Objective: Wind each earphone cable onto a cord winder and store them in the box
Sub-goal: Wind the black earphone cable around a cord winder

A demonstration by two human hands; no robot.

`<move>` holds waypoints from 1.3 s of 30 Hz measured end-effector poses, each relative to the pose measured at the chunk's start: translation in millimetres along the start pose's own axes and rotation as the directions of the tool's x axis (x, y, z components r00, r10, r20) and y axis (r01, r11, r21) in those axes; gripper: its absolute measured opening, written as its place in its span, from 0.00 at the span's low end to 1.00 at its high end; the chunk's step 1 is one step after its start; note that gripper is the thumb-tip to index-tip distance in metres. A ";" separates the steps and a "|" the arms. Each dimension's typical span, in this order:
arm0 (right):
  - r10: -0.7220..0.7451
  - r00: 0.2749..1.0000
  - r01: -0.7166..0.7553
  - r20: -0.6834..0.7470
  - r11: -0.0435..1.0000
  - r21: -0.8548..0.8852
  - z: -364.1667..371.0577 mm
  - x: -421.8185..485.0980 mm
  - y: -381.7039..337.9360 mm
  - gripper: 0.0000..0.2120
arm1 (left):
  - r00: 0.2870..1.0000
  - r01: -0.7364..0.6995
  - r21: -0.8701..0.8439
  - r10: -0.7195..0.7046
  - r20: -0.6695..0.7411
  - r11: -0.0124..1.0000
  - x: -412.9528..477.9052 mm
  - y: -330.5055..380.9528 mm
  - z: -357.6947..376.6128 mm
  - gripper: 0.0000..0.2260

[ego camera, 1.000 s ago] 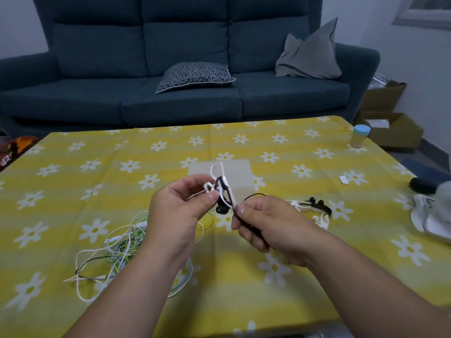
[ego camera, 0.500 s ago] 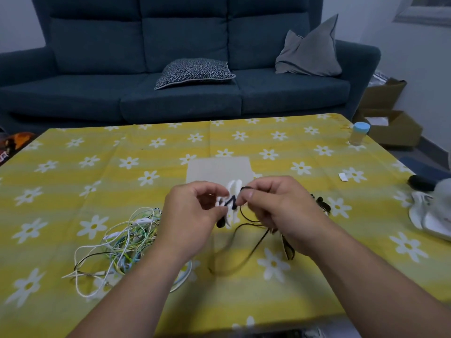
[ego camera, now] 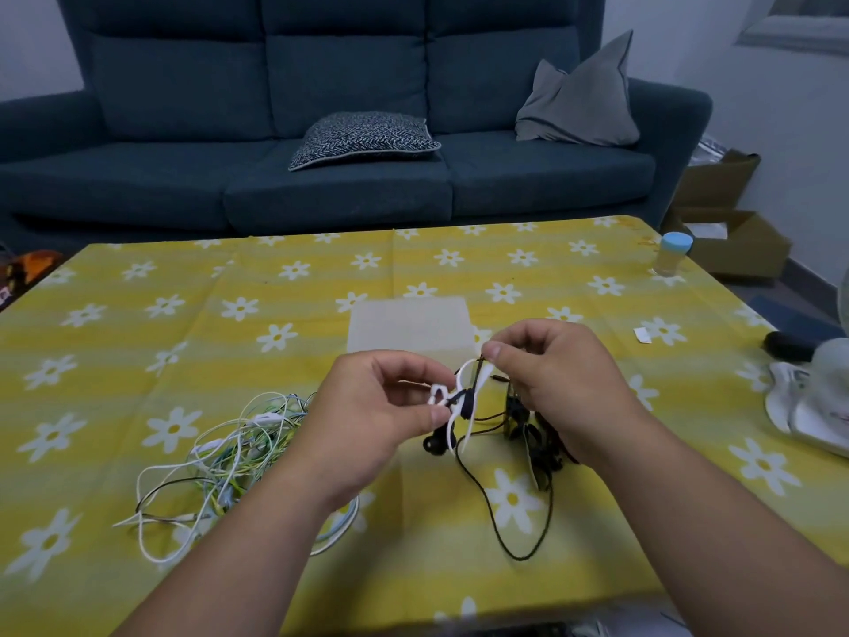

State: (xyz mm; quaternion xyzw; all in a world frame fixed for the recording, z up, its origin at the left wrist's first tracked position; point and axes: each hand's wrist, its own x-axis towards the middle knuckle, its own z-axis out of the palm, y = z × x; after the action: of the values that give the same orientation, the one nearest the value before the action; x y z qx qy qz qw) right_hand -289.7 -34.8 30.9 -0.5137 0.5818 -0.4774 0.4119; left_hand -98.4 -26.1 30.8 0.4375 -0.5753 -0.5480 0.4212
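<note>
My left hand (ego camera: 376, 411) pinches a white cord winder (ego camera: 461, 397) above the table's middle, with black earbuds hanging just below it. My right hand (ego camera: 560, 388) pinches the black earphone cable (ego camera: 487, 503) at the winder's top; the rest of that cable droops in a loop onto the yellow flowered tablecloth. A pale flat box (ego camera: 411, 331) lies on the table just behind my hands. A tangle of white, green and blue earphone cables (ego camera: 229, 457) lies to the left of my left forearm. More winders under my right hand are mostly hidden.
A jar with a blue lid (ego camera: 673, 255) stands at the table's far right corner. White items (ego camera: 813, 406) and a black object (ego camera: 792, 344) lie at the right edge. A blue sofa (ego camera: 349, 131) with cushions stands behind, with cardboard boxes (ego camera: 735, 241) on the floor.
My right hand rose from beside the winder to its top, carrying the black cable up and around it. The hanging loop of cable has grown shorter. The view tilted slightly.
</note>
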 end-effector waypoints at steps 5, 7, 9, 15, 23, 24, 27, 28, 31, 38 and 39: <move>0.152 0.976 -0.160 0.159 0.986 0.040 3.8 -1.8 3.1 0.06 | 0.999 -0.040 -0.237 0.033 -0.034 0.971 1.6 0.6 -0.3 0.12; 0.170 0.947 -0.169 0.272 0.985 -0.027 9.9 -6.0 3.5 0.09 | 0.994 -0.058 -0.293 0.029 -0.102 0.954 3.9 -1.5 -1.1 0.11; 0.181 0.914 -0.173 0.364 0.983 -0.055 17.6 -10.1 3.3 0.12 | 0.982 -0.071 -0.309 0.012 -0.190 0.948 5.9 -3.7 -2.0 0.12; 0.161 0.860 -0.128 0.484 0.987 -0.101 23.6 -15.9 0.5 0.14 | 0.915 -0.088 -0.142 0.023 -0.403 0.986 8.5 -6.5 -6.7 0.11; -0.003 0.871 0.087 0.491 0.985 -0.149 20.2 -22.6 -15.0 0.10 | 0.925 -0.078 0.311 0.185 -0.332 0.947 6.1 -6.6 -4.3 0.16; -0.022 0.882 0.108 0.470 0.982 -0.157 19.0 -21.9 -16.0 0.11 | 0.936 -0.091 0.362 0.204 -0.287 0.928 5.4 -8.2 -2.6 0.17; -0.055 0.947 0.102 0.316 0.986 -0.133 10.8 -16.5 -17.7 0.11 | 0.965 -0.101 0.453 0.198 -0.172 0.886 4.0 -10.4 1.4 0.17; -0.060 0.970 0.091 0.236 0.989 -0.120 7.0 -13.0 -16.3 0.11 | 0.970 -0.088 0.447 0.178 -0.163 0.890 3.5 -10.2 2.3 0.17; -0.090 0.995 0.094 0.046 0.988 -0.118 -0.1 -5.6 -10.9 0.10 | 0.985 -0.037 0.276 0.082 -0.152 0.960 3.0 -7.8 3.8 0.16; 0.005 1.000 -0.004 0.014 0.995 -0.100 -2.9 -1.0 -2.5 0.11 | 0.997 -0.047 -0.070 0.043 -0.061 0.996 0.0 -1.5 7.2 0.14; 0.020 1.000 -0.019 0.015 0.994 -0.109 -3.0 -1.2 -2.9 0.11 | 0.997 -0.057 -0.102 0.050 -0.063 0.993 0.0 -0.5 7.7 0.14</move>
State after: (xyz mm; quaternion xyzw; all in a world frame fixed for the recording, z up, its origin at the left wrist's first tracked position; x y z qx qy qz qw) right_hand -291.9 -33.2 34.3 -0.5336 0.6087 -0.4367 0.3925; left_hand -105.8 -24.1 30.0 0.4157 -0.5446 -0.5523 0.4750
